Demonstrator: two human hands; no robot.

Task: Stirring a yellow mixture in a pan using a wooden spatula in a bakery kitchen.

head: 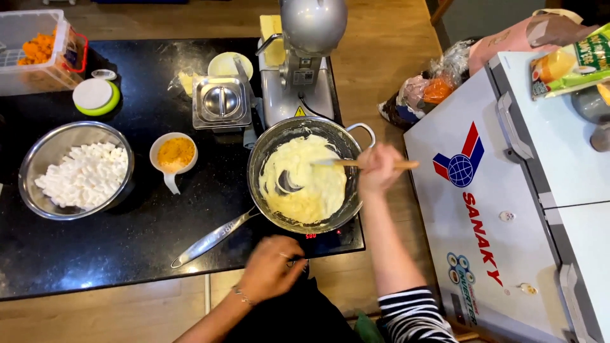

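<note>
It was a kitchen. A black bench [127, 248] carried a pan [305, 174] of pale batter, a steel bowl [76, 168] of white pieces, a cup of orange powder [173, 154] and a stand mixer [305, 57]. A white chest freezer [508, 209] stood just beside it on the wooden floor [381, 57].

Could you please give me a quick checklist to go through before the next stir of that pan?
1. Right hand grips the wooden spatula: ok.
2. Spatula blade sits in the pale yellow mixture: ok.
3. Pan rests on the black cooktop: ok.
4. Left hand steadies the pan handle: not ok, it is off the handle, near the cooktop's front edge.
5. Bowl of white marshmallows stands clear of the pan: ok.
6. Heat setting: cannot tell.
</note>
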